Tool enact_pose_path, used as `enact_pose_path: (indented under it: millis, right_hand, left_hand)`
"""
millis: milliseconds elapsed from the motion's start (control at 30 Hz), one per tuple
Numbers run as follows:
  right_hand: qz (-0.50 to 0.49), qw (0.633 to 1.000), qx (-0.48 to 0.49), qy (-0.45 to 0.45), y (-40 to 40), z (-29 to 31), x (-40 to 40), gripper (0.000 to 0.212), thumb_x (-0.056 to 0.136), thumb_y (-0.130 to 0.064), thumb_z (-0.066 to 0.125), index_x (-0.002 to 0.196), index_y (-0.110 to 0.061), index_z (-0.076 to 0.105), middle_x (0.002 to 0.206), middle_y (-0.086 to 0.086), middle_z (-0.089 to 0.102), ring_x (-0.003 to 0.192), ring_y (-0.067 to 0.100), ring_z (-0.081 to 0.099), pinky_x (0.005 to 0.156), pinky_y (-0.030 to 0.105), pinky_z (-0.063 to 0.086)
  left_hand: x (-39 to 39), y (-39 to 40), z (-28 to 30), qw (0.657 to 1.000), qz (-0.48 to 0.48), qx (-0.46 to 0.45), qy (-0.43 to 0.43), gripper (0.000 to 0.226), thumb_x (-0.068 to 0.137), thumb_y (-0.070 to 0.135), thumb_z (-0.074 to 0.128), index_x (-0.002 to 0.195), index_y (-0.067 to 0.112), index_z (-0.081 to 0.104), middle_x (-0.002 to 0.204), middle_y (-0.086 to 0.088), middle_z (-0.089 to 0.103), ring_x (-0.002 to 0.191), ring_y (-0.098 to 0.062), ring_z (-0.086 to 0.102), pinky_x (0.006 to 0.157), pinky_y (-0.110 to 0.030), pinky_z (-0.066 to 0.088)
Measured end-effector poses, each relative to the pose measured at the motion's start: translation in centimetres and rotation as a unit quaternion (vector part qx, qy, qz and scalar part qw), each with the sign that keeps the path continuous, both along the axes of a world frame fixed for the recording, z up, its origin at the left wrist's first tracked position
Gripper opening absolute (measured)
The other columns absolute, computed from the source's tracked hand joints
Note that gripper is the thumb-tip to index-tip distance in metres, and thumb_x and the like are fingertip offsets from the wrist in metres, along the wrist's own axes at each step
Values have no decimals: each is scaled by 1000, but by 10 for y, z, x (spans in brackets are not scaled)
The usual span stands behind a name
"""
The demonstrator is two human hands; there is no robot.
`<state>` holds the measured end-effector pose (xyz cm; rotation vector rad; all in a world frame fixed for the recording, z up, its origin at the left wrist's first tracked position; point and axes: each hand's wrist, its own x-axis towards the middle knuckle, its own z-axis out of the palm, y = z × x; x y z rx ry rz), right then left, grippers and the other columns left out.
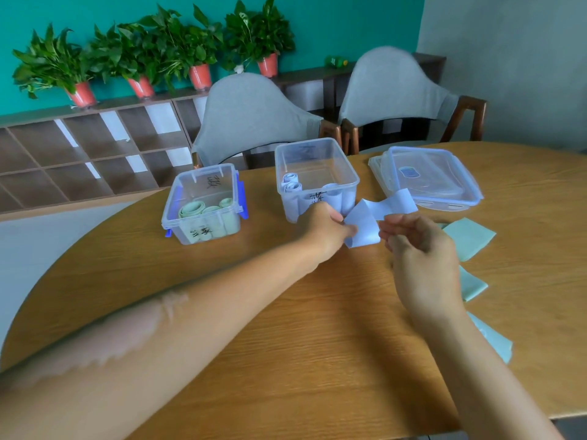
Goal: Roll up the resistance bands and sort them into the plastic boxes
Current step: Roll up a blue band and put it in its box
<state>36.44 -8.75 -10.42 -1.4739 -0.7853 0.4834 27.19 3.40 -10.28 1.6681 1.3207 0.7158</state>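
Observation:
A pale blue resistance band (365, 225) hangs twisted above the wooden table (286, 328), in front of the right plastic box (317, 160). My left hand (324, 227) pinches its left end. My right hand (419, 246) pinches the band's right side with curled fingers; the free tail (398, 203) trails up toward the lids. That right box holds several rolled blue bands (292, 182). The left plastic box (203, 188), with blue latches, holds rolled green bands (193, 209). Flat green bands (468, 238) lie to the right of my right hand, partly hidden by my forearm.
Stacked clear lids (432, 176) lie at the back right of the table. Two grey chairs (254, 119) stand behind the table's far edge. A shelf unit with potted plants (79, 90) runs along the teal wall.

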Motion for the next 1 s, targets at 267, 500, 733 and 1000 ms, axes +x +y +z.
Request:
enact_pose_path:
  millis: [267, 500, 733, 1000]
  right_hand:
    - [42, 995, -77, -37, 0, -9, -2, 43, 94, -12, 59, 135, -20, 51, 127, -5, 60, 120, 13, 57, 100, 33, 45]
    - [57, 994, -91, -12, -1, -8, -8, 36, 98, -19, 59, 133, -13, 58, 116, -3, 64, 110, 14, 59, 89, 26, 41]
    - [101, 994, -12, 36, -11, -6, -23, 20, 93, -6, 65, 108, -18, 71, 96, 3, 73, 89, 8, 65, 79, 16, 48]
    - [190, 980, 15, 53, -26, 1, -42, 22, 93, -4, 65, 105, -20, 73, 87, 5, 68, 81, 7, 63, 79, 27, 49]
  left_hand:
    - [2, -24, 5, 992, 37, -64, -106, 37, 57, 13, 80, 87, 16, 59, 103, -17, 69, 96, -34, 71, 92, -48, 58]
    - [-28, -50, 5, 968, 30, -134, -210, 28, 80, -2, 79, 101, 2, 62, 98, -16, 68, 82, -22, 71, 85, -35, 61]
    - [-65, -70, 2, 906, 57, -259, -329, 5, 92, 0, 66, 96, -1, 65, 95, -18, 73, 77, -18, 73, 70, -23, 60]
    - [-83, -70, 7, 809, 72, -345, -471, 25, 97, 13, 59, 119, 2, 63, 111, -17, 72, 99, -27, 66, 90, -34, 56]
